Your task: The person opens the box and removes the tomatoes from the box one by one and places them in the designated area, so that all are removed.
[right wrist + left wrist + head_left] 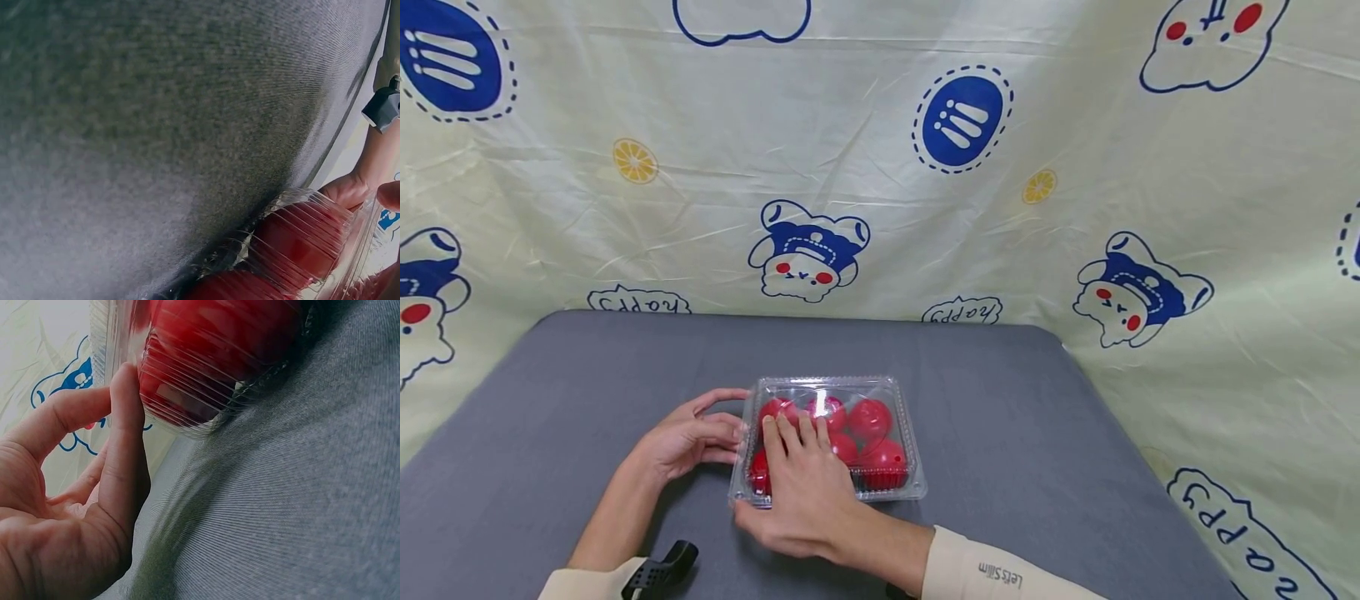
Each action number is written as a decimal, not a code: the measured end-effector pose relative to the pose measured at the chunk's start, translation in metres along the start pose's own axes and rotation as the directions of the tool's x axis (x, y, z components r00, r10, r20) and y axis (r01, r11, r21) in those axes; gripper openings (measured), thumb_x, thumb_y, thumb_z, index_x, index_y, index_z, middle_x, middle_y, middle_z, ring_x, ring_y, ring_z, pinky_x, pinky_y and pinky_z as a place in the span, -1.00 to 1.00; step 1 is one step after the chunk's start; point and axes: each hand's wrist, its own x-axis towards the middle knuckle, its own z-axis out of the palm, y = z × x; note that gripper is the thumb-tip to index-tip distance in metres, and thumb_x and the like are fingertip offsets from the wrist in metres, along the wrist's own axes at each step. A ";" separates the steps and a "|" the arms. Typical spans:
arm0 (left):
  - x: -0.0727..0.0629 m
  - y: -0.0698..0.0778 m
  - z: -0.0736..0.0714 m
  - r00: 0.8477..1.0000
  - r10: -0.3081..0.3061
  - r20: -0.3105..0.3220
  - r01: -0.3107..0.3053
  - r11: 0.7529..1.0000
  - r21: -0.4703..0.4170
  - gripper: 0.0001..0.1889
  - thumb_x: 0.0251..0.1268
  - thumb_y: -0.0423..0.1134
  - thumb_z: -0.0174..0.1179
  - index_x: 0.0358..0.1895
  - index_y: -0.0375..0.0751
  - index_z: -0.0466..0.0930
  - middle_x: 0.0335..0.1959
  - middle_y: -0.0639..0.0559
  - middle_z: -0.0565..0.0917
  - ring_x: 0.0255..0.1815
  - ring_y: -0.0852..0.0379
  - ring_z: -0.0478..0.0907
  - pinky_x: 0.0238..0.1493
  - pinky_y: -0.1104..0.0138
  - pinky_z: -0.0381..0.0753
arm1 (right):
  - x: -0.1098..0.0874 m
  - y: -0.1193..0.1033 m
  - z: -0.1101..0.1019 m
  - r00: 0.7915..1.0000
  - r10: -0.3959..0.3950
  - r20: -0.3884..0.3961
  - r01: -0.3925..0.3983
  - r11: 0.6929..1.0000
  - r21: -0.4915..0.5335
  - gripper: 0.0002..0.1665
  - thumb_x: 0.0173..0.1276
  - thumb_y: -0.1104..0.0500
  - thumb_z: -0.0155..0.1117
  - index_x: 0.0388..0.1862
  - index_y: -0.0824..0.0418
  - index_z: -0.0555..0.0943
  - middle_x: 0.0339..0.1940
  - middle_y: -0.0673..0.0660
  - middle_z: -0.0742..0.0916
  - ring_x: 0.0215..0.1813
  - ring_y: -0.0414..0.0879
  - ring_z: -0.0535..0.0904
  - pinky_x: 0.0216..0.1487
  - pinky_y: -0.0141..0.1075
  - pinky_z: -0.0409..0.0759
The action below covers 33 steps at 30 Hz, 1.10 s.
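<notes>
A clear plastic clamshell box (904, 417) stands on the grey cloth, with several round red fruits (871, 418) inside under its lid. My left hand (681, 442) is at the box's left side, its fingers apart and fingertips touching the rim. In the left wrist view that hand (81, 481) has one long digit upright against the plastic edge. Across the lid's left part lies my right hand (808, 492), fingers fairly straight and pressing on top, with the thumb at the near left corner. It hides some of the fruit.
Grey cloth (1015, 450) covers the table. Behind it hangs a pale sheet (880, 167) printed with cartoon bears and orange slices. A black strap (662, 571) is round the left wrist, over a light sleeve.
</notes>
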 end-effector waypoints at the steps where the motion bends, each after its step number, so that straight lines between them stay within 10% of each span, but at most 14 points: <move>1: 0.000 0.000 0.000 1.000 0.001 0.001 -0.001 1.000 0.002 -0.48 0.39 -0.41 0.18 0.36 -0.11 0.28 -0.24 0.04 0.79 -0.31 0.10 0.78 -0.17 0.20 0.80 | 0.000 0.000 0.001 1.000 -0.006 -0.006 0.006 1.000 -0.005 0.09 0.26 -0.47 0.02 0.64 0.07 0.15 0.62 0.06 0.34 0.62 0.16 0.21 0.63 0.08 0.13; 33: 0.001 0.001 0.003 1.000 0.010 -0.008 -0.010 1.000 0.026 -0.53 0.37 -0.41 0.18 0.28 -0.06 0.32 -0.33 0.08 0.76 -0.37 0.13 0.76 -0.21 0.23 0.80 | -0.004 0.005 0.009 0.990 -0.111 -0.088 0.094 0.978 -0.184 0.01 0.41 -0.49 -0.10 0.61 0.12 0.25 0.57 0.11 0.41 0.55 0.16 0.34 0.56 0.03 0.28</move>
